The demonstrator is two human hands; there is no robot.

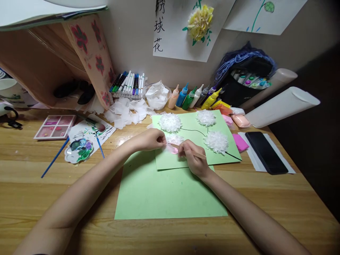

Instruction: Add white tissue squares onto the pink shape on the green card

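Observation:
My left hand (154, 139) is closed in a pinch at the left side of the upper green sheet (172, 163). Its fingertips grip the edge of a small pale pink piece (172, 148), which looks like thin paper. My right hand (195, 158) is closed around a flat wooden stick (199, 154), whose front end reaches the pink piece. A white ruffled paper flower (174, 138) lies just behind the fingertips, partly hidden. Other white flowers, one upper left (170, 122), one upper right (206, 117) and one lower right (216, 142), sit on the sheet with thin black stem lines.
A larger green sheet (170, 198) lies underneath. Behind stand paint bottles (190, 98), a bowl of white tissue (158, 95) and loose tissue squares (130, 111). A paint palette (79, 150) and brushes lie left; a phone (266, 152) and white tube (284, 108) lie right.

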